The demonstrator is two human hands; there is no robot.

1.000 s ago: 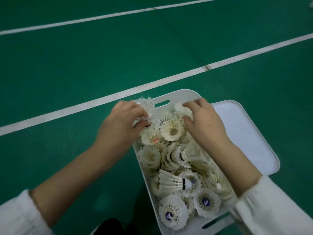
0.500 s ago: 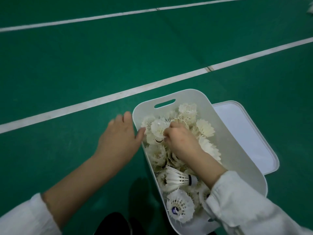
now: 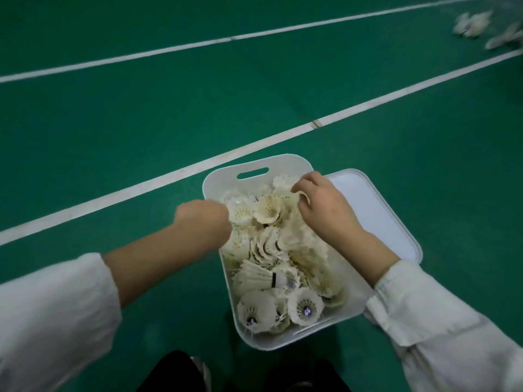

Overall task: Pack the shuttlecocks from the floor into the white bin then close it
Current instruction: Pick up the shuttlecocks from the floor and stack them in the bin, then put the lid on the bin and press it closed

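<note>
I see left hand blurred at bin rim, grip unreadable; right hand curled over shuttlecocks, hold unclear.

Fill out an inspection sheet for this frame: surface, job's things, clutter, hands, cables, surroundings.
Surface: green court floor with white painted lines.
Job's things: white plastic bin with a handle slot, open and heaped with white feather shuttlecocks; flat white lid on the floor beside the bin's right side; loose shuttlecocks, blurred, on the floor at far right.
Clutter: nothing seen.
Hands: left hand at the bin's left rim, blurred, grip unclear; right hand with curled fingers on the heap's far end, grip unclear.
Cables: nothing seen.
Surroundings: white sleeves; dark-clad legs at the bottom edge.
</note>
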